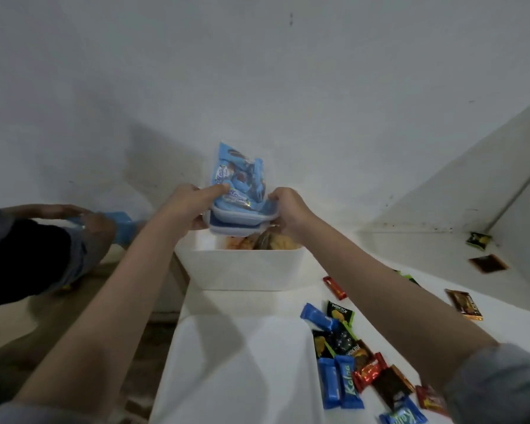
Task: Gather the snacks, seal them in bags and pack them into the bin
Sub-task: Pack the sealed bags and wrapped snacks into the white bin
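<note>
A clear zip bag [239,185] stuffed with light-blue snack packs hangs over the white bin [242,267] at the far end of the white table. My left hand [193,206] grips the bag's left edge, thumb across its front. My right hand [288,209] pinches its right edge near the blue zip strip. Inside the bin, under the bag, lie orange and brown bagged snacks [263,241].
Several loose snack bars [346,356] in blue, green, red and brown wrappers lie on the table [227,362] at right, with more scattered packs [464,304] further right. Another person [43,252] at left handles a blue packet [120,224]. A white wall stands behind.
</note>
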`<state>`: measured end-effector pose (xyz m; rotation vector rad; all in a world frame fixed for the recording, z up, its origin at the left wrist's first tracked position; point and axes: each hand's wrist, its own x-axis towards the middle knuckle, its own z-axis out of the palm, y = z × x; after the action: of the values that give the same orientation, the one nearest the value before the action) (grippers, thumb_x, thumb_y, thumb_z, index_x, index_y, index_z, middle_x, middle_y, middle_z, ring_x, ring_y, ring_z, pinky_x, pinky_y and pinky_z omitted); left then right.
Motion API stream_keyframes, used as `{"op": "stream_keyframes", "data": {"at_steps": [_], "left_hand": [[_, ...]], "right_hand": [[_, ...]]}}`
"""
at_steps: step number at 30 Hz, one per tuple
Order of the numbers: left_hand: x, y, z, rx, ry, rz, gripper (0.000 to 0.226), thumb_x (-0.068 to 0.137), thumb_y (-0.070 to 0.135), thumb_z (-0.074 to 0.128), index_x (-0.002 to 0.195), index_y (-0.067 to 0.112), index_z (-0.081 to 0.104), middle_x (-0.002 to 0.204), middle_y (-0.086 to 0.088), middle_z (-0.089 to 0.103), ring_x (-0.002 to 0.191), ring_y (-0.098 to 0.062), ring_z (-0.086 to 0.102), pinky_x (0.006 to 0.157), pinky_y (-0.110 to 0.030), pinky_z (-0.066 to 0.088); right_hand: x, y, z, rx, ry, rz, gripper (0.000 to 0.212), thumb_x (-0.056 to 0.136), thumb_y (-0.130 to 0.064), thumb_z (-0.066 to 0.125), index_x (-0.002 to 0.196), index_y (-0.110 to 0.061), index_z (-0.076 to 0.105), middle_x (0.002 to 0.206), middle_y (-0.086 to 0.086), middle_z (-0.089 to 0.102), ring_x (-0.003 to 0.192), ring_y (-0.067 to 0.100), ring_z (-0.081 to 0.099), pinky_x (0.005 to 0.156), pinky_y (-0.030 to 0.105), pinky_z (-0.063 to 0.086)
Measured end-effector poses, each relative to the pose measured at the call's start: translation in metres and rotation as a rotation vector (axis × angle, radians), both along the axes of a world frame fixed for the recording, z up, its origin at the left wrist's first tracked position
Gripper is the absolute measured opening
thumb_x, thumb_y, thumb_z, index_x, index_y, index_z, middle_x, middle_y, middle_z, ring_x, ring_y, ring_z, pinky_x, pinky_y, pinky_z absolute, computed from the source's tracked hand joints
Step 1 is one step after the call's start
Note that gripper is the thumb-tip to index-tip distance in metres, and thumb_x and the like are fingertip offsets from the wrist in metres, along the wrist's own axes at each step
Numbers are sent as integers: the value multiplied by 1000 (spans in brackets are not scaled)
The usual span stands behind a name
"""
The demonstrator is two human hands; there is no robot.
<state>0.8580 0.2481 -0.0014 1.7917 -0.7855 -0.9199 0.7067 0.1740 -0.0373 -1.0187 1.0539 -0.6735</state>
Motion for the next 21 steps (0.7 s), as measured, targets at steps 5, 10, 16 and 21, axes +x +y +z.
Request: {"op": "stream_keyframes", "data": {"at_steps": [5,10,16,21], "left_hand": [[53,-27,-31,108,-136,28,40,82,33,72,100,-2,61,91,-12,66,65,-18,60,47,-24,48],[78,-51,-82,261,-319,-79,35,89,28,66,114,4,61,99,-2,58,85,-17,56,71,-25,46],[100,-76,-132,489,-454,-232,42,88,30,65,123,10,55,121,-13,64,105,-28,62,91,-35,52],[107,-93,-157,633,-521,-294,39,86,24,64,118,4,54,120,-14,60,102,-31,61,91,-39,53]], "right_hand": [[62,-38,-38,95,148,183,15,77,-13,39,83,-8,52,83,15,58,74,33,57,70,34,46],[91,-65,-94,332,194,376,27,82,-12,38,102,-5,53,94,17,57,76,33,57,65,34,52],[114,-82,-148,403,164,527,29,93,-21,37,95,-10,63,97,10,67,86,24,64,83,36,51],[120,-91,-171,412,229,539,34,89,-24,44,112,-8,64,116,12,67,108,27,62,101,42,46]]}}
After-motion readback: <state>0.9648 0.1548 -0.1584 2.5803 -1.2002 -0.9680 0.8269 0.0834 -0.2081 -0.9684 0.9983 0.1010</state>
